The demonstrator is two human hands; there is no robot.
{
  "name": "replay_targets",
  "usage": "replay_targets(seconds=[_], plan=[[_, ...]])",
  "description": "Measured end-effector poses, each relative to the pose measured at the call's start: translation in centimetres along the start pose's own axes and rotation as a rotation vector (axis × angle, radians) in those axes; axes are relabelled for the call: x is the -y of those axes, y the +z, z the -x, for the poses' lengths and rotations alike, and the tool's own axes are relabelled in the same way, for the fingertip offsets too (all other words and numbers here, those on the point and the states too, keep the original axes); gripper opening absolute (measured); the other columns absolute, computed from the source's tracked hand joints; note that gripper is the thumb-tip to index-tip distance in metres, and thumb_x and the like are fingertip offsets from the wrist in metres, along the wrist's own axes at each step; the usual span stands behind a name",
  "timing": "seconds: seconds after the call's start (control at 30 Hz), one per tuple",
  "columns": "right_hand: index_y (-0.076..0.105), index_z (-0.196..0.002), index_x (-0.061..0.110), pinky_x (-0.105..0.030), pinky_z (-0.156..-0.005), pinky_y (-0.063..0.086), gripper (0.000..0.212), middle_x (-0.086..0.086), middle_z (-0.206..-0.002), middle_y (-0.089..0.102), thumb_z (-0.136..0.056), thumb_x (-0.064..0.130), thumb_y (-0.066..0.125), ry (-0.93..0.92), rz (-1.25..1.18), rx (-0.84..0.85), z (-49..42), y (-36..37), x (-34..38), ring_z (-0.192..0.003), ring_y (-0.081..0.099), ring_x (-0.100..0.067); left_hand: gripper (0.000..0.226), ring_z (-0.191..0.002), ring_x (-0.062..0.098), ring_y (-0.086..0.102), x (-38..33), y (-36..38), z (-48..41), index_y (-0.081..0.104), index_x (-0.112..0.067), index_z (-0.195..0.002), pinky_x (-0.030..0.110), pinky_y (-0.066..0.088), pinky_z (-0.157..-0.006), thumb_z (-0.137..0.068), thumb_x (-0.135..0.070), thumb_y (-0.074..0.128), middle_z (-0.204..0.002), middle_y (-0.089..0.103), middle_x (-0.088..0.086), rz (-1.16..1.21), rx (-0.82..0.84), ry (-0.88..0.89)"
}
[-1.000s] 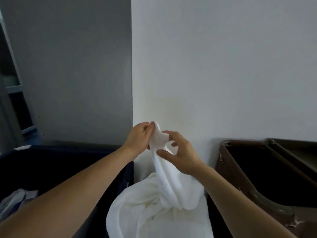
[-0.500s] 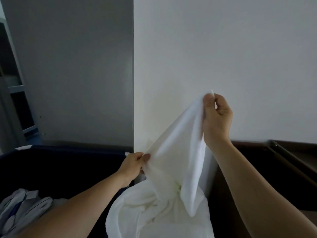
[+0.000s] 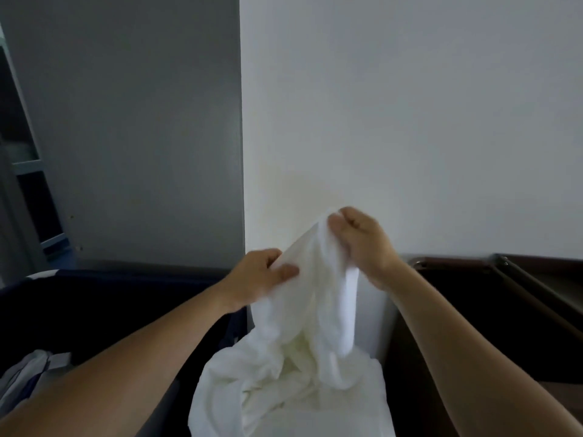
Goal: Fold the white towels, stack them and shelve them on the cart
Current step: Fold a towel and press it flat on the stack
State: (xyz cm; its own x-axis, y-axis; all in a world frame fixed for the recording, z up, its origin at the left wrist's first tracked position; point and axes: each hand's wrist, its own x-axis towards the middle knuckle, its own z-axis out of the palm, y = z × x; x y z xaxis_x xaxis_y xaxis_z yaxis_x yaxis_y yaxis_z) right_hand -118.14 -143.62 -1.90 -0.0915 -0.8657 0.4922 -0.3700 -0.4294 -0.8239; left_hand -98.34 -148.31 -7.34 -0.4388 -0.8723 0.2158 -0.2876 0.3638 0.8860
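Fingers (image 3: 288,272) of both hands pinch the upper edge of the white towel (image 3: 312,313): left hand (image 3: 258,279) lower, right hand (image 3: 366,244) higher, near it. That edge slants between them; the bulk hangs bunched below. Spreading it likely needs the hands drawn apart.

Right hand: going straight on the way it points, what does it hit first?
Likely the white wall. The right hand, pinching the white towel, points up and forward, and nothing else shows in that line. Depth to the wall is unclear from one view.
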Motion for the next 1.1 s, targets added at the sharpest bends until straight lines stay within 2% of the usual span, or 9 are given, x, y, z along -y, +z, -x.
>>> replay_targets(seconds=[0.13,0.23,0.33,0.43,0.5,0.57,0.77,0.97,1.1], plan=[[0.042,-0.065,0.021,-0.025,-0.046,0.026,0.031,0.008,-0.056,0.035,-0.091,0.028,0.057,-0.124,-0.369,-0.32,-1.2,-2.8,4.3,-0.053,0.032,-0.007,0.055,-0.091,0.034,0.07,4.4,0.8,1.7,0.071,-0.009,-0.097,0.054,0.054,-0.085,-0.083,-0.062,0.066,-0.097,0.072,0.016,0.046,0.007,-0.112],[0.042,-0.062,0.018,-0.03,-0.054,0.029,0.035,0.006,-0.059,0.036,-0.091,0.03,0.057,-0.127,-0.022,-0.415,-1.9,-5.5,4.5,-0.056,0.033,-0.008,0.068,-0.092,0.043,0.066,5.8,-0.2,1.6,0.069,-0.004,-0.096,0.058,0.053,-0.083,-0.082,-0.07,0.057,-0.097,0.068,0.023,0.037,-0.16,-0.127],[0.059,-0.07,0.014,-0.035,-0.068,0.045,0.025,-0.002,-0.087,0.057,-0.093,0.022,0.061,0.044,0.479,-0.113,-1.4,-5.1,1.7,-0.072,0.052,-0.014,0.059,-0.067,0.024,0.058,2.4,-1.5,0.2,0.06,0.001,-0.083,0.038,0.047,-0.066,-0.093,-0.056,0.05,-0.077,0.062,0.017,-0.142,-0.285,0.01],[0.062,-0.077,0.037,-0.029,-0.086,0.044,0.024,0.01,-0.13,0.053,-0.094,0.02,0.066,-0.008,0.308,0.185,1.0,-2.0,-0.5,-0.079,0.058,0.001,0.046,-0.063,0.011,0.046,-2.5,-1.1,-1.0,0.055,-0.005,-0.077,0.029,0.036,-0.061,-0.095,-0.047,0.052,-0.068,0.053,0.002,-0.337,-0.127,0.214],[0.064,-0.075,0.03,-0.023,-0.08,0.043,0.024,0.013,-0.123,0.059,-0.095,0.018,0.064,0.03,0.251,0.341,2.2,0.0,-1.4,-0.075,0.057,0.003,0.028,-0.069,0.011,0.053,-3.5,-0.5,-1.5,0.061,-0.013,-0.081,0.028,0.042,-0.066,-0.099,-0.034,0.057,-0.075,0.061,-0.003,-0.381,-0.066,0.277],[0.06,-0.068,0.026,-0.024,-0.069,0.042,0.03,0.011,-0.08,0.061,-0.097,0.02,0.06,0.113,0.291,0.389,2.9,1.4,-2.3,-0.063,0.049,0.002,0.017,-0.085,0.009,0.062,-2.9,-0.2,-1.4,0.066,-0.016,-0.097,0.027,0.048,-0.076,-0.1,-0.029,0.055,-0.091,0.069,-0.008,-0.386,-0.084,0.292],[0.038,-0.063,0.018,-0.025,-0.056,0.032,0.04,0.006,-0.058,0.04,-0.099,0.02,0.056,-0.101,0.381,-0.016,1.0,-0.9,-0.3,-0.053,0.038,-0.005,0.021,-0.078,0.02,0.061,5.0,-1.1,0.6,0.058,-0.013,-0.097,0.043,0.053,-0.076,-0.102,-0.029,0.046,-0.085,0.064,0.0,-0.593,-0.172,0.055],[0.038,-0.067,0.011,-0.027,-0.056,0.032,0.034,0.004,-0.066,0.039,-0.097,0.021,0.05,-0.169,0.189,-0.445,-0.9,-3.4,2.7,-0.06,0.034,-0.009,0.021,-0.074,0.032,0.063,10.0,-4.0,0.7,0.062,0.0,-0.081,0.04,0.054,-0.072,-0.086,-0.02,0.059,-0.08,0.066,0.017,-0.412,-0.385,-0.359],[0.039,-0.067,0.009,-0.028,-0.059,0.032,0.035,0.004,-0.067,0.04,-0.098,0.022,0.049,-0.153,0.191,-0.53,-0.8,-4.1,2.3,-0.061,0.035,-0.01,0.024,-0.08,0.034,0.064,10.5,-5.4,1.0,0.064,-0.002,-0.081,0.039,0.054,-0.072,-0.088,-0.019,0.049,-0.084,0.066,0.018,-0.283,-0.458,-0.481]])
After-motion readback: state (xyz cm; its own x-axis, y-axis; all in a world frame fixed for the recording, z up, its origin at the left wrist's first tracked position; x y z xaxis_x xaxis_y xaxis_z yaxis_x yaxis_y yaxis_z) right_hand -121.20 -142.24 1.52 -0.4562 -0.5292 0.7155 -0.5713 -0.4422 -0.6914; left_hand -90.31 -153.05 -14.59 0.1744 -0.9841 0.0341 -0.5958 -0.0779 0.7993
